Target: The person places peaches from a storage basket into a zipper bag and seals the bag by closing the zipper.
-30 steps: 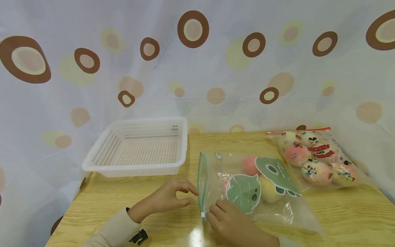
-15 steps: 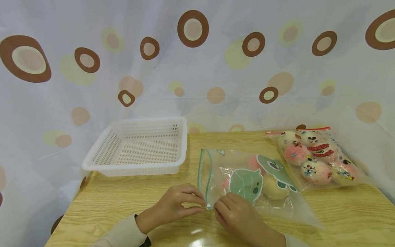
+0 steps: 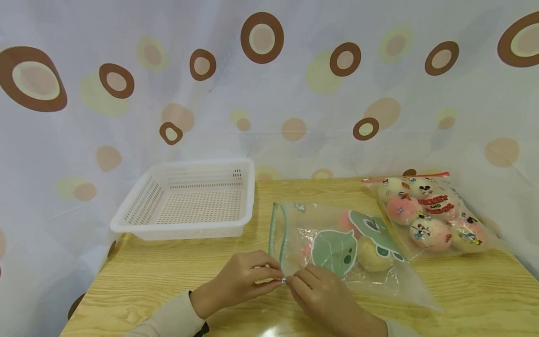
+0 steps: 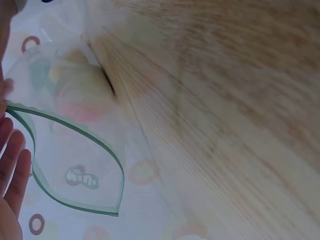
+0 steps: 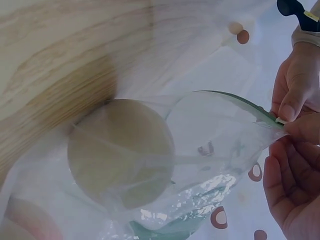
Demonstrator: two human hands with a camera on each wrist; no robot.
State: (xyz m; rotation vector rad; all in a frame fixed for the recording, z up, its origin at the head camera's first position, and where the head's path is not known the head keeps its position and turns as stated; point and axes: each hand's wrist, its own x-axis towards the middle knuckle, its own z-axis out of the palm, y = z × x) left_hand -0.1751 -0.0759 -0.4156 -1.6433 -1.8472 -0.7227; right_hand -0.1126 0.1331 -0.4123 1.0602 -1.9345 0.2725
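A clear zip bag (image 3: 294, 252) with green cartoon prints lies on the table with pink and yellowish balls inside. Its green zip edge (image 4: 90, 134) gapes in the left wrist view. At the near end of that edge sits a small white slider (image 5: 281, 120). My left hand (image 3: 248, 277) pinches the slider end between thumb and fingers. Right beside it, my right hand (image 3: 322, 292) grips the bag's near corner, its fingertips almost meeting the left ones. In the right wrist view one yellowish ball (image 5: 120, 152) shows through the plastic.
A white perforated basket (image 3: 181, 229) stands at the back left with nothing in it. To the right lies a second zip bag (image 3: 433, 213) with a red zip, full of pink and cream balls. A dotted cloth (image 3: 269, 103) hangs behind the wooden table (image 3: 168, 267).
The left hand has moved right to the slider and now pinches it. The bag's near zip corner has shifted away from me and slightly right, with the right hand following.
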